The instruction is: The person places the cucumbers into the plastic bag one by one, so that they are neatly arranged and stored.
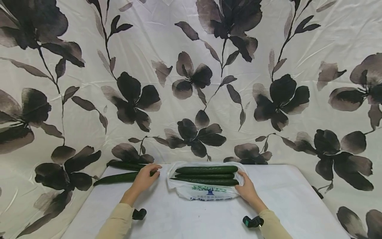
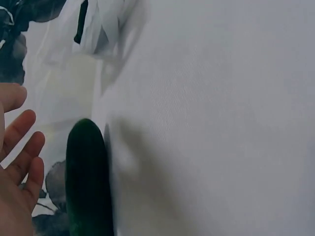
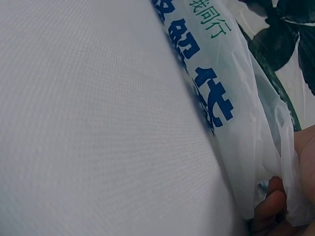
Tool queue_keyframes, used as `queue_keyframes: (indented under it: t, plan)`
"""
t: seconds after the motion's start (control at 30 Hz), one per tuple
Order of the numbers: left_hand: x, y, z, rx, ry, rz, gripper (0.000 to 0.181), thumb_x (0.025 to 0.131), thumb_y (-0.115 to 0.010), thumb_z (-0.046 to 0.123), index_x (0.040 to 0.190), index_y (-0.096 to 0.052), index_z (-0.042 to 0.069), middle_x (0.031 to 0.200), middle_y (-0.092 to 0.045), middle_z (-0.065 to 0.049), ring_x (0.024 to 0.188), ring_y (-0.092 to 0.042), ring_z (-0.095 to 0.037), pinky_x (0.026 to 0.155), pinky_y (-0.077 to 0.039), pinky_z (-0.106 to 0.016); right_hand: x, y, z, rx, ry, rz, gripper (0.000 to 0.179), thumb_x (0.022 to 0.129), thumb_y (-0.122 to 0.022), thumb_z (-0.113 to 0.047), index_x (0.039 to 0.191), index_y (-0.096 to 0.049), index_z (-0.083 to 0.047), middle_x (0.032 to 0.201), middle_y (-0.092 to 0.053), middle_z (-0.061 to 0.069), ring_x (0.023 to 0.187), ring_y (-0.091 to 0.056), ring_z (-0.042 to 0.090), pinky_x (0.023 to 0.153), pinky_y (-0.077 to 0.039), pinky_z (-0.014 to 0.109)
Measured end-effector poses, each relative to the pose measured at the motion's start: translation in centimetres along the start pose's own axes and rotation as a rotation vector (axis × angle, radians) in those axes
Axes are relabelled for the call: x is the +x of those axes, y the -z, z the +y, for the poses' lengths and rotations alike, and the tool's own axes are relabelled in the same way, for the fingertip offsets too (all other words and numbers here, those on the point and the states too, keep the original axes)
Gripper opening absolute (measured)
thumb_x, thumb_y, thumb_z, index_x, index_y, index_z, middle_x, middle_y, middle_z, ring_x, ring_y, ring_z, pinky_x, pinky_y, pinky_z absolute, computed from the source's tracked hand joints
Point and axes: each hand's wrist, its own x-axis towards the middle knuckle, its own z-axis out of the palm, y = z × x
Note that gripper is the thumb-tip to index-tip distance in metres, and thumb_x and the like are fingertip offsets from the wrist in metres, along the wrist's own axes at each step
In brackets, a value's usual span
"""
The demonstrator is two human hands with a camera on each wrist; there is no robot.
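A white plastic bag (image 1: 206, 194) with green and blue print lies on the table, its mouth spread around three long cucumbers (image 1: 206, 182). My right hand (image 1: 246, 187) holds the bag's right end, thumb and fingers at its edge. In the right wrist view, fingertips (image 3: 273, 201) curl against the thin plastic (image 3: 246, 128). To the left, two more cucumbers (image 1: 114, 178) lie roughly side by side. My left hand (image 1: 146, 177) is over their right ends, fingers loosely spread. In the left wrist view, a gap separates those fingers (image 2: 29, 147) from the nearer cucumber (image 2: 88, 177).
A white cloth covers the table (image 1: 191, 219). Its far edge meets a hanging sheet (image 1: 167, 109) with dark flower prints. Small black devices sit at my left wrist (image 1: 139, 214) and my right wrist (image 1: 253, 221).
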Motion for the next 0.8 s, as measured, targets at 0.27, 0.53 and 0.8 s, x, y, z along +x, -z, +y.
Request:
queue_keyframes:
  t: [0.27,0.53,0.8]
  plan:
    - [-0.4,0.7,-1.9,0.025,0.022,-0.038,0.023,0.090,-0.070,0.009,0.114,-0.070,0.010,0.109,-0.064,-0.003,0.100,-0.059,-0.023,0.085,-0.047,-0.047,0.0,0.1,0.0,0.011,-0.009,-0.002,0.068,0.081,-0.059,0.003,0.145,-0.036,0.001,0.147,-0.036,0.026,0.137,-0.026,0.046,0.108,-0.025,0.059]
    - [-0.6,1.6,-2.4,0.059,0.033,-0.046,0.025,0.090,-0.070,0.010,0.115,-0.070,0.013,0.106,-0.063,-0.003,0.100,-0.059,-0.024,0.086,-0.047,-0.049,0.0,0.1,0.0,-0.003,-0.016,-0.004,0.068,0.082,-0.059,0.003,0.145,-0.036,0.001,0.147,-0.035,0.026,0.138,-0.025,0.046,0.108,-0.025,0.059]
    - [-0.8,2.5,-2.7,0.101,0.024,-0.064,0.028,0.090,-0.070,0.011,0.118,-0.069,0.011,0.107,-0.064,-0.004,0.100,-0.060,-0.025,0.084,-0.048,-0.049,0.0,0.1,0.0,0.000,-0.021,-0.003,0.067,0.081,-0.059,0.003,0.145,-0.036,0.001,0.147,-0.036,0.026,0.137,-0.026,0.046,0.108,-0.025,0.059]
